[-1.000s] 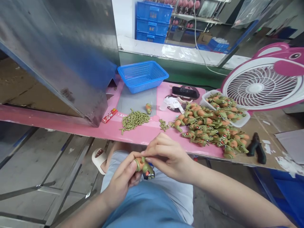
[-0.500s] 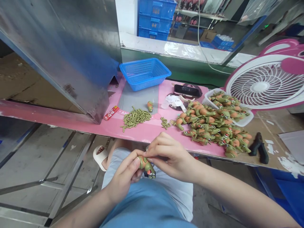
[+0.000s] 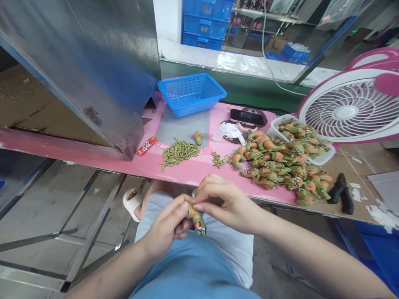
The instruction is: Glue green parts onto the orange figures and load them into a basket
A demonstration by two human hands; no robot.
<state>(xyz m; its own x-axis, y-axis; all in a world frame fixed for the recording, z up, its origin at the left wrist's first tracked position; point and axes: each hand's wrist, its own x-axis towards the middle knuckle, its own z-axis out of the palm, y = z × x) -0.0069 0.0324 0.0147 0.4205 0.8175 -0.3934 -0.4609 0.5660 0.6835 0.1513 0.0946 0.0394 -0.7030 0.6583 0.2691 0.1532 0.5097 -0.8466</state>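
Over my lap, my left hand is closed around a small green-and-orange toy figure, whose big-eyed head points down toward me. The thumb and fingertips of my right hand are pinched together against the figure's upper side; whatever lies between them is hidden. On the table in front is a heap of small green curved pieces, with a few more green pieces to its right. One toy figure lies alone behind the heap. A large pile of similar figures covers the right side.
A blue basket stands at the back, near a phone. Right of it are a white basket holding figures and a pink-and-white fan. A metal cabinet bounds the left, beside a small red packet.
Both hands and the figure have shifted very slightly to the right in view. My right thumb and fingertips have closed in tighter against the figure's upper side.
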